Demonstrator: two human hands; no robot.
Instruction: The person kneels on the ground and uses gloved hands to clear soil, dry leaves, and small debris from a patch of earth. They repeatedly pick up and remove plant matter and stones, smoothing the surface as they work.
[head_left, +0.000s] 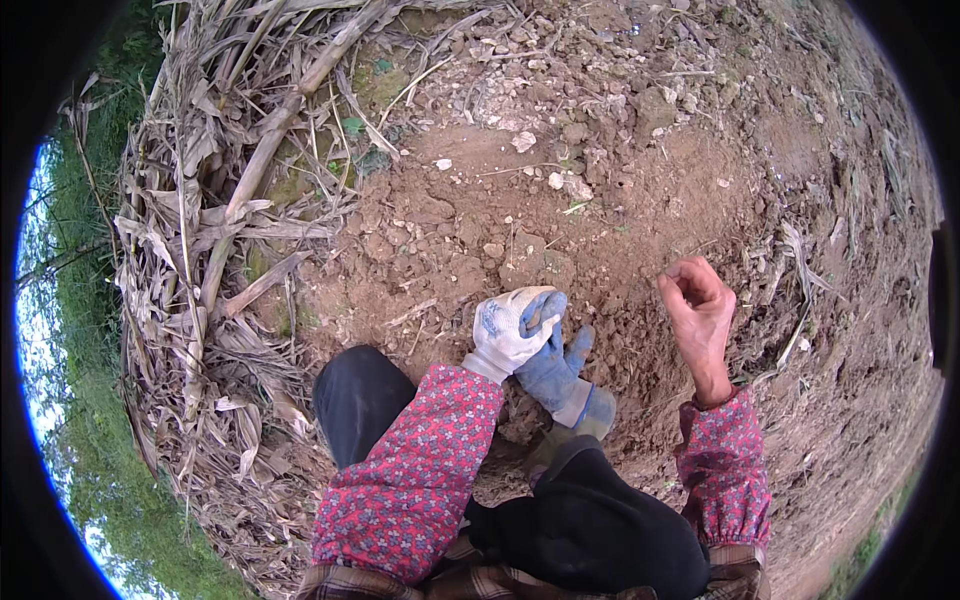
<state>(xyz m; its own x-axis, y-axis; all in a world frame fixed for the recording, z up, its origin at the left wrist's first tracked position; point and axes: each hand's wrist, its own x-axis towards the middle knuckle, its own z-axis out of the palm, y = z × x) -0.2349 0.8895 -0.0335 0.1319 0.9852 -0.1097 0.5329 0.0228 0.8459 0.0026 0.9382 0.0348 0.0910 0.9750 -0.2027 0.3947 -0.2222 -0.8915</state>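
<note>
My left hand (510, 330) wears a white knit work glove with a blue coated palm, and its fingers are curled inward. A loose blue-coated work glove (544, 375) hangs from its grip, fingers partly spread and cuff towards my foot. Something brownish shows inside the curled fingers, too small to name. My right hand (701, 315) is bare and raised over the soil to the right, apart from the gloves. Its thumb and fingertips meet in a pinch, with nothing visible between them. Behind the loose glove's cuff shows the toe of an olive boot (600, 414).
Dry corn stalks (259, 161) and withered leaves lie heaped along the left. Loose brown soil (450, 217) with clods and pale stones (570, 184) spreads ahead. My bent knees in dark trousers (592, 517) are close below my hands. Green plants (97, 375) stand beyond the stalks.
</note>
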